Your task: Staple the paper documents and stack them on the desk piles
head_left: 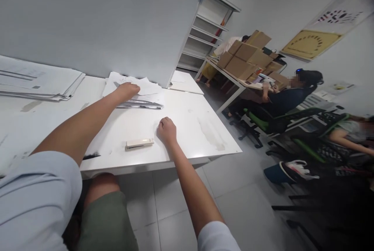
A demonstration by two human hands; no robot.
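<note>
My left hand reaches across to a stack of papers by the grey partition, its fingers curled over the loose top sheets and closed on paper. Some of the fingertips are hidden from this angle. My right hand rests on the white table in a loose fist, with nothing visible in it. Left of that fist, near the table's front edge, lies a cream stapler, touched by neither hand.
A larger paper stack lies at the left. Behind the table stands a grey partition. To the right are a desk with cardboard boxes, several seated or bending people, office chairs and a blue bin.
</note>
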